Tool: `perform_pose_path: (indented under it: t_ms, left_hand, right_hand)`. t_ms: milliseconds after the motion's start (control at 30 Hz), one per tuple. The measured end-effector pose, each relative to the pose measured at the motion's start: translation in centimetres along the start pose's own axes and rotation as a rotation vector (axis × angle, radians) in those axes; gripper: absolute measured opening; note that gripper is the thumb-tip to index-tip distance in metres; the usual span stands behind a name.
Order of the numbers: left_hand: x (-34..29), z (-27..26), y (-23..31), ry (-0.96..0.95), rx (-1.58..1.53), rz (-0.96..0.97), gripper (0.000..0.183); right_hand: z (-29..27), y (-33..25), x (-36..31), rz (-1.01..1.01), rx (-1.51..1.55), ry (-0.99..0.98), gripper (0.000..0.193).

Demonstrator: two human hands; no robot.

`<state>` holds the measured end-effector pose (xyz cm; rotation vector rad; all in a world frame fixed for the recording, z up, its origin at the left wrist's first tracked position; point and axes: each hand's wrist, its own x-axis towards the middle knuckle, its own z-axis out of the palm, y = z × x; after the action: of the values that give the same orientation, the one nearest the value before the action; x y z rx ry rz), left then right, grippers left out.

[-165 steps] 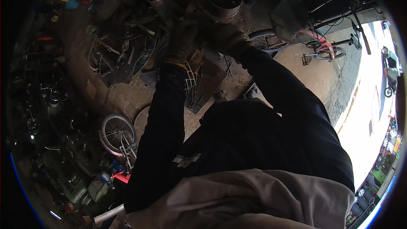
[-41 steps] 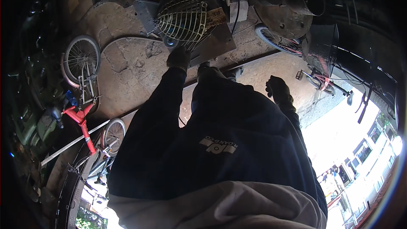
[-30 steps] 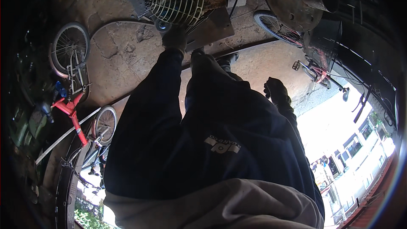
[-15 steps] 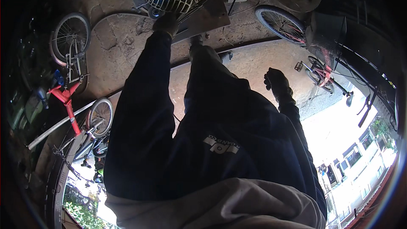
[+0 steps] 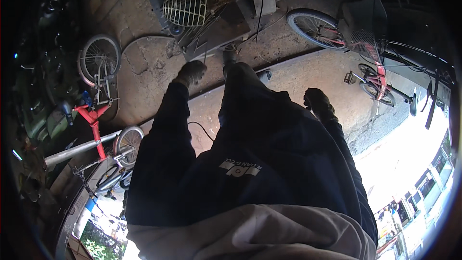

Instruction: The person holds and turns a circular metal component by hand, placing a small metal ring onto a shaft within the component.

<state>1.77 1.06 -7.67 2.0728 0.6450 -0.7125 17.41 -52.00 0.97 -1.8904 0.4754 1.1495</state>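
Closest in, past the dark jacket (image 5: 250, 144), the right hand (image 5: 318, 102) hangs out to the side, fingers curled into a loose fist, nothing showing in it. Further out, here's the left hand (image 5: 191, 72), its fingers bent over, just short of the metal plate (image 5: 231, 26) on the ground. A slim dark rod (image 5: 206, 54) seems to stand up from those fingertips, but it's dim and blurred there, so whether they grip it can't be told. Thin rods (image 5: 198, 36) lie on the plate, straight ahead of the left hand, much the nearer of the two; they slant away up and to the right, near ends toward the fingers. And look at the change: half a second ago that hand was up over the plate's edge by the wire cage (image 5: 185, 7); now it's back off it, rods uncovered, the right about where it was. Beyond to the right leans a red bicycle (image 5: 378, 70).
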Motion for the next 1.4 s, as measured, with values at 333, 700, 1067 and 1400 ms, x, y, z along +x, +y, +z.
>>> perform_pose_path:
  t_ms: [333, 700, 1067, 1400]
  left_hand:
    - [-10.3, -0.9, 26.3, -0.166, -0.735, 0.413, 0.019]
    - [-5.0, -7.1, 29.3, 0.093, 0.079, 0.830, 0.028]
    - [-0.8, -19.9, 27.3, 0.304, 0.049, 0.877, 0.026]
    - [0.1, -23.4, 25.5, 0.100, 0.020, 0.889, 0.028]
  right_hand:
    - [9.7, -21.5, -7.0, -1.017, -0.205, -0.134, 0.033]
    - [5.6, -27.0, -0.4, -1.323, -0.906, 0.471, 0.063]
    - [9.9, -35.9, -0.8, -0.868, -0.677, 0.606, 0.036]
    - [12.0, -35.0, -1.7, -0.810, -0.460, 0.564, 0.041]
